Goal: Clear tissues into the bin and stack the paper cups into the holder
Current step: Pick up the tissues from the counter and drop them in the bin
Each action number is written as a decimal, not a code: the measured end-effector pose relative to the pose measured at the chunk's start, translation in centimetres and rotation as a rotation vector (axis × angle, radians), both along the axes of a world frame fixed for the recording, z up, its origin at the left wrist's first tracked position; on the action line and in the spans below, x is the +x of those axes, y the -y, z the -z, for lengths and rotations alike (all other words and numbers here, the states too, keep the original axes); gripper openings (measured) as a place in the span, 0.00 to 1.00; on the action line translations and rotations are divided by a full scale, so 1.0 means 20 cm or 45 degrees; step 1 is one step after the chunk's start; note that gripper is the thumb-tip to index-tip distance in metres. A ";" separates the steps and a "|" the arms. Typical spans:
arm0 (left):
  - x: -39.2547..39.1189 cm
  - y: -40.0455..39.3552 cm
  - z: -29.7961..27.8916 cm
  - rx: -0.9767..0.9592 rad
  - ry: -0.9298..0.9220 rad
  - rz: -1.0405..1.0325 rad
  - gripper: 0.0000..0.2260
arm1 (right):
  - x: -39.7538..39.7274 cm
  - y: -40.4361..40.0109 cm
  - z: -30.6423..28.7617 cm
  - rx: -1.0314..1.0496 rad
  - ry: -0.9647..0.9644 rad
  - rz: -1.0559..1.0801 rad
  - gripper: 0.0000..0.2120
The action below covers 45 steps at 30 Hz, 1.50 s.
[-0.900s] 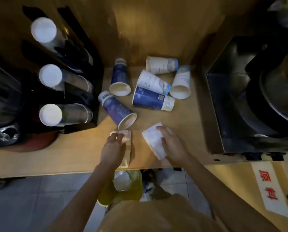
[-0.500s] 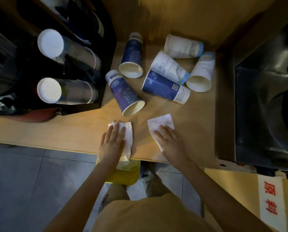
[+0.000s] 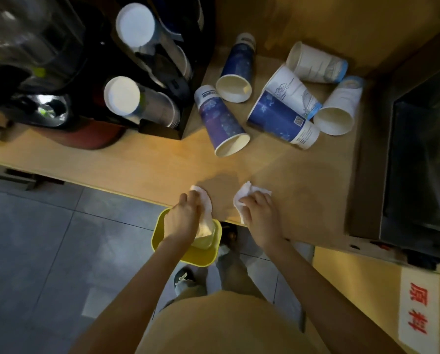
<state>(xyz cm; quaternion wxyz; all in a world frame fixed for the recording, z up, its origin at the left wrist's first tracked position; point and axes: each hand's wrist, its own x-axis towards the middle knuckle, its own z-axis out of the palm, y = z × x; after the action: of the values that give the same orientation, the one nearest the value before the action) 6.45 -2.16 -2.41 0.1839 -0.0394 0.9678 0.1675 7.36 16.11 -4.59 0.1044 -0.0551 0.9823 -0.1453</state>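
Note:
My left hand (image 3: 182,218) grips a white tissue (image 3: 205,206) at the counter's front edge, and the tissue hangs down over the yellow bin (image 3: 162,227) on the floor below. My right hand (image 3: 261,213) is closed on a second crumpled white tissue (image 3: 242,198), still on the counter near its edge. Several paper cups lie on their sides further back: a dark blue one (image 3: 222,123), another blue one (image 3: 239,67), a blue and white one (image 3: 280,118) and white ones (image 3: 316,62). The black cup holder (image 3: 162,80) at the left holds stacked cups.
A wooden counter (image 3: 142,159) runs across, with a wooden wall behind it. A dark steel appliance (image 3: 423,159) stands at the right. Dark machines (image 3: 29,72) sit at the far left. My feet are on the grey tiled floor (image 3: 47,251) under the counter.
Both hands have pulled the tissues toward the counter's front edge and bunched them. The left tissue now hangs over the bin. The view has shifted, so the bin shows more.

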 end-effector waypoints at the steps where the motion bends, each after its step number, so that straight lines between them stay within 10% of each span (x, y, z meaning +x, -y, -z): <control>1: 0.02 0.02 0.01 0.028 0.010 -0.086 0.14 | 0.02 0.04 -0.01 -0.018 0.012 0.005 0.10; 10: 0.27 0.43 0.04 0.248 -0.039 -0.228 0.10 | 0.30 0.51 -0.07 -0.653 0.236 0.106 0.26; 23: 0.62 0.65 0.35 0.524 0.114 -0.511 0.19 | 0.51 0.68 0.20 -0.723 0.391 0.281 0.06; 45: 0.47 0.53 2.18 0.186 0.477 -0.148 0.14 | 0.45 0.72 2.17 -0.161 0.485 0.041 0.13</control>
<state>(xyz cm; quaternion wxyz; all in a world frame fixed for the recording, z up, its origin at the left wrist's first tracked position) 15.81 -12.84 -46.04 0.3530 -0.1123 0.8980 0.2373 16.31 1.64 -48.07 0.2824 -0.0172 0.9345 -0.2162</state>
